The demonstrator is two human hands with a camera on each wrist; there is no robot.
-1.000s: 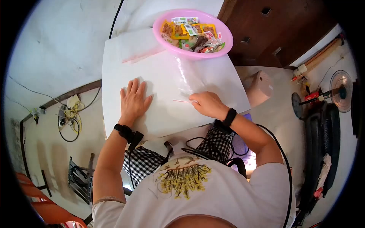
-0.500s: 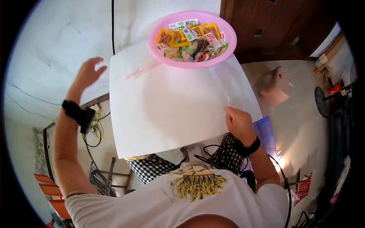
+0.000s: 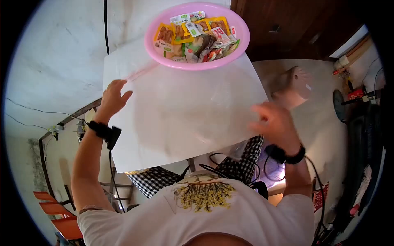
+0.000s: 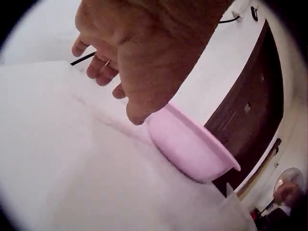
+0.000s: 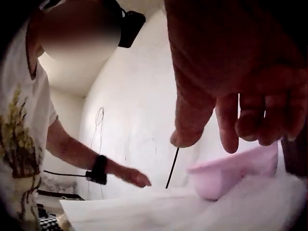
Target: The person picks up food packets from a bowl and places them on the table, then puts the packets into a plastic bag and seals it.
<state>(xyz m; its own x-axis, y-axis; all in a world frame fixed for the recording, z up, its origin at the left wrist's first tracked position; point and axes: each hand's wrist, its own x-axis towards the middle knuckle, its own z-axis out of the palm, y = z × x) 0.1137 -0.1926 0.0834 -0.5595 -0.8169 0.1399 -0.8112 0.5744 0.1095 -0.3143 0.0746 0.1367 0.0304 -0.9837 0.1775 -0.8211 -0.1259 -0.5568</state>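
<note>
The pink basin (image 3: pixel 201 66) of snack packets (image 3: pixel 182 33) sits at the far end of the table (image 3: pixel 176 106), a pink roll (image 3: pixel 292 88) beyond its right edge, while the left hand (image 3: pixel 113 98) and right hand (image 3: pixel 278 125) hover empty, fingers loosely apart.

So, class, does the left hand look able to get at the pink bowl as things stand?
Probably yes: the left hand looks empty, its thumb apart from the fingers, and nothing seems to stand on the table between it and the bowl.
</note>
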